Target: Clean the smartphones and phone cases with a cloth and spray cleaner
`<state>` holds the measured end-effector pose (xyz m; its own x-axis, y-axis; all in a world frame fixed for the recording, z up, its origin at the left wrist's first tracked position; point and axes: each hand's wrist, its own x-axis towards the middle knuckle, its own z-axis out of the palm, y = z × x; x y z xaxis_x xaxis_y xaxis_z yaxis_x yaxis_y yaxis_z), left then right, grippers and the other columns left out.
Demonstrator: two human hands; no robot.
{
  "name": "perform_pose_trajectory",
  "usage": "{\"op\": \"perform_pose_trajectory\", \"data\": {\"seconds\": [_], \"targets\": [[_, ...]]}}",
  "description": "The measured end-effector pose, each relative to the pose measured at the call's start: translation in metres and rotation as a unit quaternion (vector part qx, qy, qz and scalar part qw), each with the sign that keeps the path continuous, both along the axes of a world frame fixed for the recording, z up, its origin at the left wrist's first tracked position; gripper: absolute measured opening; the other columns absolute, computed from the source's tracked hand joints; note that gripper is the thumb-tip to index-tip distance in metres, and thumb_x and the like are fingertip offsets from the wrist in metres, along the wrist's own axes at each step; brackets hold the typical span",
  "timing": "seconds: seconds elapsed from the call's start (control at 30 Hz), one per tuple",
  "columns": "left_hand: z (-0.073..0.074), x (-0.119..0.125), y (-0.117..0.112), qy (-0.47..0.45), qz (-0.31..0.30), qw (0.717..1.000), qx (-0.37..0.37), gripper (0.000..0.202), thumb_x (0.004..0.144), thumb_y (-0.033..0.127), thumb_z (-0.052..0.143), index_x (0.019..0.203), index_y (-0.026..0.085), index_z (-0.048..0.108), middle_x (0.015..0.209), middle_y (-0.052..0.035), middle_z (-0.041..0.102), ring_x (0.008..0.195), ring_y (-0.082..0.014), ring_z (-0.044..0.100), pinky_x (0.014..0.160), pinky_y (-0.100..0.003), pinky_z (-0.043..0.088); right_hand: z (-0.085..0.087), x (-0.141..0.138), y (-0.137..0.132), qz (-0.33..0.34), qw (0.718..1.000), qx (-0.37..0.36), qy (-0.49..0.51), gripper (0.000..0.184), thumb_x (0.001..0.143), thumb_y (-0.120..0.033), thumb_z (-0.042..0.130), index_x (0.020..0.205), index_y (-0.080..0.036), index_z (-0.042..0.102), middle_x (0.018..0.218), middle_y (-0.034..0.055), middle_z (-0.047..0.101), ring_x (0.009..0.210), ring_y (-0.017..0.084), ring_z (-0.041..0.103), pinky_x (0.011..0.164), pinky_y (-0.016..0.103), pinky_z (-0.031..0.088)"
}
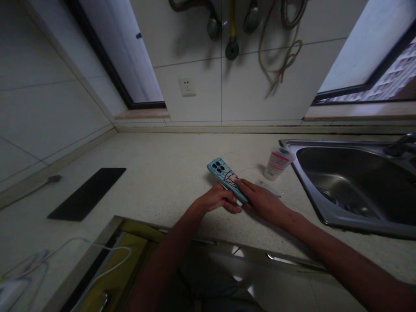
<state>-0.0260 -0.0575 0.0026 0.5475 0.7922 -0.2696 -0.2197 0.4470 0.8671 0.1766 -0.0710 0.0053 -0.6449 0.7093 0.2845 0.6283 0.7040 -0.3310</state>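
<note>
A mobile phone (218,168) in a light-blue case with a cartoon picture is held above the counter, its back and camera lenses facing up. My right hand (263,200) grips its lower right part, fingers lying over the back of the case; the thumb is hidden. At the phone's lower left edge my left hand (217,198) is closed against it, with fingers curled under. Just beyond my right hand lies a small clear plastic packet (267,188), partly covered. A clear plastic cup (277,164) with red print stands upright behind that.
To the right is a steel sink (344,173) with a tap (403,145). A flat black panel (87,194) lies on the counter (162,173) at left. A white cable (110,248) hangs near a yellow-green drawer (126,264). A wall socket (187,87) and hoses are on the tiles.
</note>
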Motion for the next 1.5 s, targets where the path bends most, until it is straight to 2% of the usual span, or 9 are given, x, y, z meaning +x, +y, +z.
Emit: {"op": "perform_pose_trajectory", "data": {"seconds": [0.13,0.3,0.43,0.67,0.8,0.93,1.1,1.5], "targets": [[0.001,-0.001,0.0,-0.013,0.016,1.0,-0.008,0.045,0.05,0.01,0.076,0.094,0.012,0.064,0.08,-0.0044,0.071,0.07,-0.0208,0.069,0.063,-0.04,0.062,-0.002,0.002,0.001,-0.001,1.0,0.019,-0.024,0.067,0.09,-0.013,0.049,0.155,-0.02,0.034,0.146,0.0201,0.054,0.112,0.032,0.07,0.091,0.046,0.06],[0.003,-0.002,0.0,-0.025,0.015,0.999,-0.014,0.047,0.05,0.008,0.076,0.095,0.012,0.065,0.083,-0.005,0.071,0.073,-0.0214,0.068,0.067,-0.043,0.062,-0.006,0.007,0.004,0.007,0.997,0.056,-0.045,0.069,0.091,-0.01,0.047,0.157,-0.022,0.03,0.15,0.0207,0.051,0.117,0.032,0.068,0.094,0.048,0.059],[0.004,-0.003,-0.001,-0.029,0.015,0.999,-0.016,0.046,0.051,0.007,0.076,0.096,0.013,0.065,0.084,-0.0054,0.071,0.074,-0.0207,0.068,0.071,-0.044,0.061,-0.005,0.008,0.004,0.012,0.997,0.072,-0.04,0.068,0.091,-0.007,0.047,0.156,-0.021,0.033,0.152,0.0215,0.048,0.119,0.033,0.067,0.095,0.049,0.059],[0.003,-0.001,-0.002,-0.036,0.006,0.999,-0.017,0.042,0.05,0.007,0.076,0.09,0.011,0.066,0.081,-0.0047,0.07,0.071,-0.0206,0.068,0.064,-0.04,0.062,-0.001,0.008,0.003,0.018,0.994,0.093,-0.047,0.066,0.091,-0.006,0.049,0.155,-0.018,0.035,0.151,0.0225,0.048,0.114,0.032,0.069,0.091,0.046,0.06],[0.004,-0.003,-0.002,-0.04,0.008,0.999,-0.016,0.043,0.051,0.006,0.075,0.093,0.012,0.067,0.081,-0.0042,0.07,0.071,-0.0197,0.068,0.065,-0.041,0.062,0.001,0.009,0.004,0.026,0.993,0.103,-0.047,0.063,0.091,-0.006,0.048,0.153,-0.017,0.037,0.15,0.0226,0.05,0.115,0.031,0.069,0.093,0.044,0.06],[0.003,-0.005,-0.001,-0.043,0.01,0.999,-0.02,0.044,0.051,0.005,0.075,0.094,0.012,0.067,0.083,-0.0046,0.071,0.072,-0.0203,0.068,0.067,-0.043,0.062,0.002,0.011,0.005,0.026,0.993,0.107,-0.037,0.06,0.094,-0.011,0.049,0.152,-0.021,0.038,0.15,0.0202,0.051,0.115,0.03,0.069,0.092,0.045,0.061],[0.003,-0.005,0.0,-0.042,0.008,0.999,-0.026,0.044,0.053,0.004,0.073,0.095,0.013,0.067,0.081,-0.0045,0.071,0.071,-0.0197,0.067,0.071,-0.045,0.061,0.001,0.013,0.006,0.028,0.993,0.108,-0.032,0.056,0.094,-0.015,0.053,0.15,-0.019,0.043,0.148,0.0204,0.053,0.115,0.031,0.069,0.094,0.047,0.06],[0.001,-0.004,0.0,-0.047,-0.002,0.999,-0.016,0.043,0.051,0.007,0.078,0.093,0.012,0.068,0.08,-0.0047,0.071,0.069,-0.0193,0.067,0.064,-0.04,0.061,0.005,0.012,0.006,0.023,0.995,0.084,-0.042,0.055,0.093,-0.013,0.052,0.148,-0.015,0.046,0.147,0.0224,0.054,0.115,0.032,0.069,0.094,0.045,0.06]]}}
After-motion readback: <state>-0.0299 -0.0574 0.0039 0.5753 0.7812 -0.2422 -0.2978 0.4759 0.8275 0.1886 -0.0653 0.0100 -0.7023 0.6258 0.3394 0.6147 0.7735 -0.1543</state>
